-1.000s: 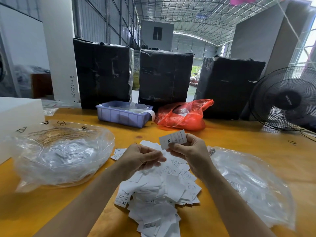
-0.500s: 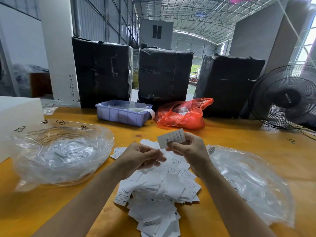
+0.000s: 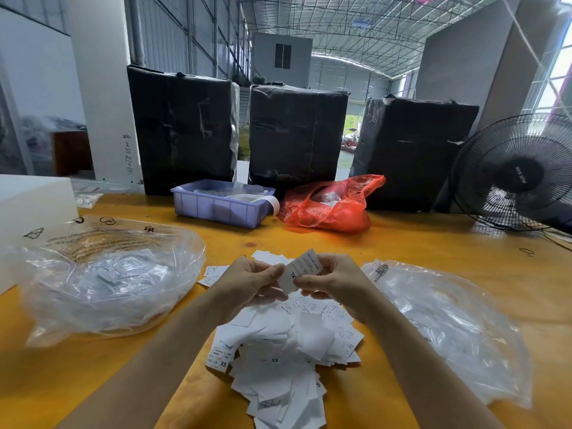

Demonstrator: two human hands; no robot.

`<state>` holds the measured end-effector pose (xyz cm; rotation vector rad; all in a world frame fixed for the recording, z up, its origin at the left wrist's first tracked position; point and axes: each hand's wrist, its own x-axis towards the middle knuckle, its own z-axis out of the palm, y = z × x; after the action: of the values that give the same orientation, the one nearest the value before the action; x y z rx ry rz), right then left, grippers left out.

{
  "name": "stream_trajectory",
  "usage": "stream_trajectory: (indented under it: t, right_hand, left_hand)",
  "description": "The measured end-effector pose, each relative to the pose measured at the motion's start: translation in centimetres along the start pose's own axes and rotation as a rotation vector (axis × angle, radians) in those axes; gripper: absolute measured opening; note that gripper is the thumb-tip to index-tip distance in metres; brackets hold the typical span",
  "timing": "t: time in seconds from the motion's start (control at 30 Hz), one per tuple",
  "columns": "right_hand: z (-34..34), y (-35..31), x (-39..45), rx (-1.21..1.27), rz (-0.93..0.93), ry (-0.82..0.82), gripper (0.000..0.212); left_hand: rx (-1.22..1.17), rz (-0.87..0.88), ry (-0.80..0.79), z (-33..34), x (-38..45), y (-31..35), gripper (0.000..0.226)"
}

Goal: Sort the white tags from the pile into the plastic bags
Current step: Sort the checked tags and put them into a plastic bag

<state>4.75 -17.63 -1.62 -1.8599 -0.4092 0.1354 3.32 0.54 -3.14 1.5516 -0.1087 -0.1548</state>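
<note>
Far left of the grip lies the left bag (image 3: pixel 108 283), part-filled with tags. The left hand (image 3: pixel 250 281) curls at the tag (image 3: pixel 301 269), fingertips on its left edge; the right hand (image 3: pixel 332 281) pinches its right side between thumb and fingers. The tag is lifted just above the pile (image 3: pixel 278 351) on the desk (image 3: pixel 433 243). Right of the grip lies the right bag (image 3: pixel 448 320). To do this well, I judge: read the size mark squarely, release one hand, then carry the tag fully over the matching bag's mouth.
</note>
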Motion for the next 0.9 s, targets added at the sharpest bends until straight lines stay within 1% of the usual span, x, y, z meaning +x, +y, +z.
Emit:
stream_trajectory:
  t: [0.1,0.17,0.2,0.23,0.3,0.37,0.43,0.53,0.7,0.77,0.83,0.9]
  right_hand:
    - [0.2,0.0,0.0,-0.060,0.059,-0.083,0.015]
    - [0.4,0.0,-0.1,-0.104,0.085,-0.099,0.026]
    - [0.6,0.0,-0.1,-0.109,0.083,-0.082,0.029]
    - [0.6,0.0,-0.1,-0.095,0.067,-0.046,0.027]
    - [0.6,-0.1,0.0,-0.021,0.018,0.069,0.018]
    - [0.3,-0.1,0.0,0.044,-0.016,0.140,0.017]
    - [0.4,0.0,0.0,0.066,-0.015,0.124,0.013]
    - [1.0,0.0,-0.1,0.029,-0.006,0.086,0.006]
    - [1.4,0.4,0.1,0.049,-0.014,0.166,0.017]
    - [1.6,0.5,0.0,0.052,-0.024,0.145,0.014]
    - [1.8,0.3,0.0,0.085,-0.010,0.079,0.015]
    - [1.9,0.3,0.0,0.108,-0.013,0.021,0.016]
  left_hand:
    - [-0.006,-0.011,0.020,0.4,0.0,-0.2,0.027]
    - [-0.008,-0.029,0.021,0.6,0.0,-0.3,0.030]
    - [-0.010,-0.038,0.021,0.7,-0.1,-0.3,0.031]
    - [-0.010,-0.046,0.025,0.7,-0.1,-0.3,0.030]
    - [-0.006,-0.056,0.049,0.7,0.0,-0.3,0.028]
    - [-0.005,-0.066,0.086,0.8,0.1,-0.3,0.027]
    - [0.012,-0.075,0.124,0.9,0.2,-0.5,0.024]
    - [0.053,-0.088,0.162,1.1,0.3,-0.6,0.023]
    - [0.047,-0.103,0.167,1.0,0.4,-0.5,0.027]
    - [0.031,-0.086,0.194,1.1,0.4,-0.5,0.028]
    - [0.006,-0.051,0.254,1.1,0.4,-0.5,0.027]
    - [-0.017,-0.021,0.274,1.0,0.3,-0.5,0.025]
